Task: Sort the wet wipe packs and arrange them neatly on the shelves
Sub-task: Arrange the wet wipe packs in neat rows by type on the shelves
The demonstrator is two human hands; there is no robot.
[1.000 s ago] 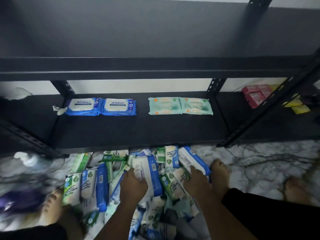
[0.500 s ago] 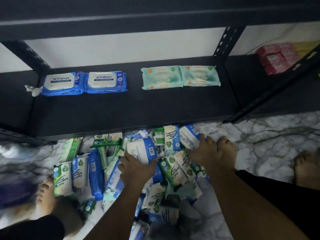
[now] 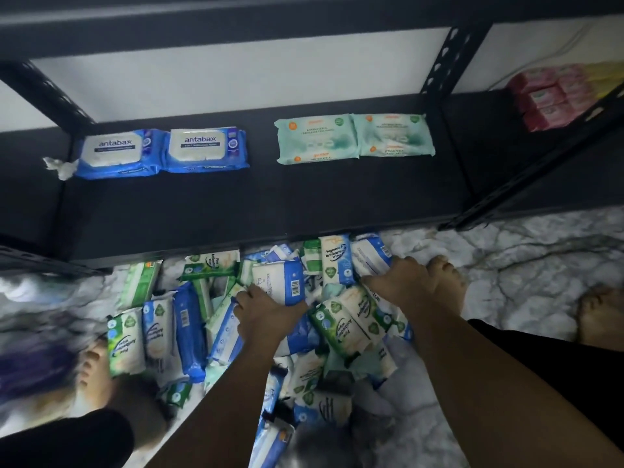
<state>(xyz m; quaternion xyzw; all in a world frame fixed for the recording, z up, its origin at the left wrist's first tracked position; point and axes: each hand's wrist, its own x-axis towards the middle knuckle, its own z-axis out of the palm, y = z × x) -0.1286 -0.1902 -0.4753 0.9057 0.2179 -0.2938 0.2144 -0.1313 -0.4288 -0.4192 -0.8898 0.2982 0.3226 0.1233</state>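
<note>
A heap of wet wipe packs (image 3: 256, 332) in green, blue and white lies on the marble floor in front of the black shelf (image 3: 236, 204). My left hand (image 3: 266, 315) grips a white-and-blue pack with a barcode (image 3: 280, 282) in the middle of the heap. My right hand (image 3: 405, 285) curls its fingers over another white-and-blue pack (image 3: 369, 256) at the heap's far right. On the shelf lie two blue antabax packs (image 3: 162, 150) side by side and two mint-green packs (image 3: 354, 136) side by side.
Pink packs (image 3: 547, 96) are stacked on the neighbouring shelf section at the right. A crumpled white wipe (image 3: 59, 167) lies left of the blue packs. Bare feet stand beside the heap, left (image 3: 94, 366) and right (image 3: 445, 278). Another foot (image 3: 597, 315) is at the far right.
The view has dropped closer to the shelf and heap. Both hands have slid forward over the heap, the right one reaching the white-and-blue pack near the shelf edge.
</note>
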